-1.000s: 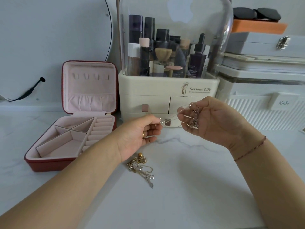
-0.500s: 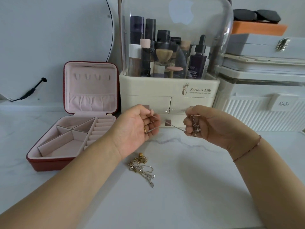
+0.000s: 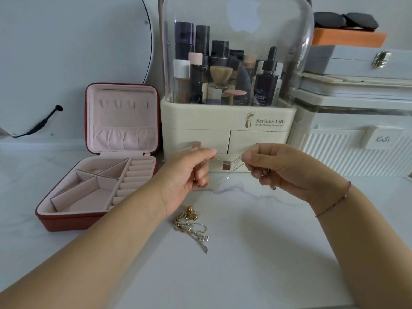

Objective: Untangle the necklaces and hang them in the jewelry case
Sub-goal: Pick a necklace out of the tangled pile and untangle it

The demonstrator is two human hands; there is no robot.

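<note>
Silver fine-link necklace chain [image 3: 233, 167] is off the tabletop, strung between both hands in front of the organiser drawers.

- Left hand [image 3: 189, 175]: thumb and forefinger narrowed to a pinch on one end, other fingers [image 3: 201, 177] curled in.
- Right hand [image 3: 283, 172]: fingers [image 3: 248, 156] pinching the other end. Something small and metallic is bunched in the palm, probably the rest of the chain or a pendant. Too small to tell.
- Several strands cross and sag between the pinches. My read is that the hands are apart to take up slack and show where the strands cross, so a loop can be picked out. Judging by those crossings, the chain isn't free yet.
- Tangled heap of gold and silver necklaces [image 3: 191, 226] lies on the white marble tabletop [image 3: 245, 264], just beside the left wrist. It looks parked there so that one chain gets worked at a time.
- Red square jewelry case with pink velvet lining [image 3: 66, 221] sits open at left, lid upright. The row of small pink hook tabs [image 3: 123, 104] in the lid is bare, so nothing is hung. The lid faces the person, so the reach to the hooks is easy.
- Cream cosmetics organiser with clear dome lid [image 3: 227, 130] stands behind the hands, not involved.

Risk: a fine chain pulled hard will tighten the knot. Better to ease the loops apart.
</note>
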